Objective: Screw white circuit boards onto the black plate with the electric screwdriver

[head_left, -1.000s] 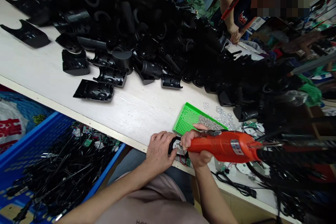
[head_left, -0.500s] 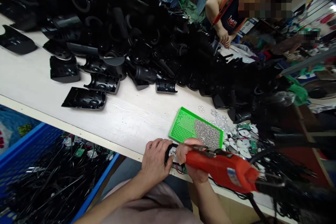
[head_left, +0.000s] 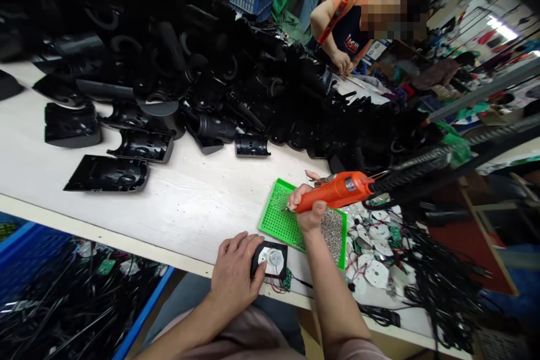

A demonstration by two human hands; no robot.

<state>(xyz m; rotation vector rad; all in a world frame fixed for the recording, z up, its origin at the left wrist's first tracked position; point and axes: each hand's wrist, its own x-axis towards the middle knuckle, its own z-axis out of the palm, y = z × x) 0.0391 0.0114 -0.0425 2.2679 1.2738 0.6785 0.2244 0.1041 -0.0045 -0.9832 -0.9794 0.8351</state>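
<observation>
My left hand [head_left: 237,263] grips a black plastic housing [head_left: 282,253] at the table's front edge, fingers over its left side. A white disc with a round clear piece [head_left: 275,259] lies inside the housing. Red wires and a small green circuit board [head_left: 287,280] hang out at its near side. My right hand [head_left: 310,211] is wrapped round an orange electric screwdriver [head_left: 337,191], its tip pointing left over the green perforated tray [head_left: 274,228]. Small metal screws [head_left: 332,236] are heaped in the tray's right part, partly hidden by my forearm.
Black plastic shells [head_left: 109,173] pile up across the back and left. White discs with wires [head_left: 377,271] and black cables [head_left: 439,298] lie to the right. A blue crate [head_left: 145,298] of cables stands front left. Across the table, a person [head_left: 337,28] works.
My right hand has lifted the screwdriver off the housing and carried it up to the tray. My left hand still holds the housing. The view has shifted somewhat.
</observation>
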